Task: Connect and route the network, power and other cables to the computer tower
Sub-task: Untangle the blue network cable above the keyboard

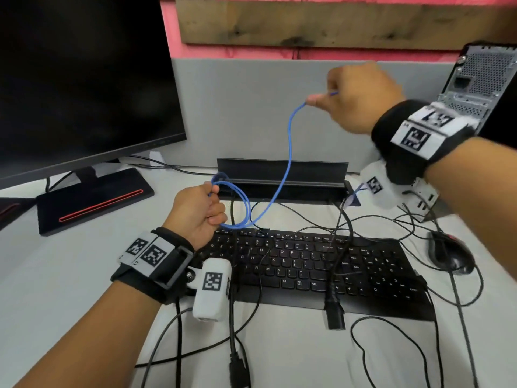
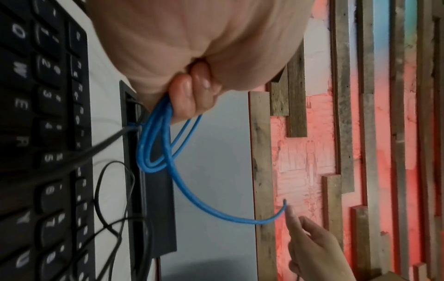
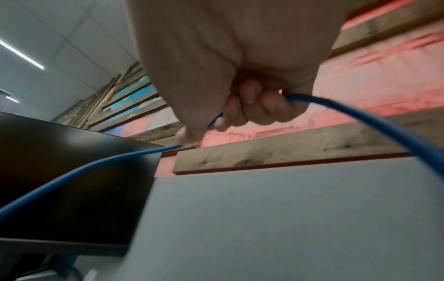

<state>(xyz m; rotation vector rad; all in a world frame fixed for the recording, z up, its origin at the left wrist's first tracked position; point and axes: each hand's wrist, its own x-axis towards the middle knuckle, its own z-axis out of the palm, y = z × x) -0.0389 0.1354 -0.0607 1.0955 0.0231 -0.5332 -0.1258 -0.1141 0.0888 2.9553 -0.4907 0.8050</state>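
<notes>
A blue network cable (image 1: pixel 288 158) runs between my two hands. My left hand (image 1: pixel 197 212) grips several coiled loops of the blue cable (image 2: pixel 156 144) just above the keyboard's top edge. My right hand (image 1: pixel 355 96) is raised in front of the grey partition and holds a stretch of the blue cable (image 3: pixel 360 114) in its curled fingers (image 3: pixel 250 102). The computer tower (image 1: pixel 481 88) stands at the far right with its perforated back panel facing me. A black power plug (image 1: pixel 334 312) lies at the keyboard's front edge.
A black keyboard (image 1: pixel 335 273) lies mid-desk under tangled black cables (image 1: pixel 391 331). A mouse (image 1: pixel 450 253) sits to its right. A dark monitor (image 1: pixel 81 79) stands at the left. An open cable tray (image 1: pixel 282 175) sits in the desk against the grey partition (image 1: pixel 251 107).
</notes>
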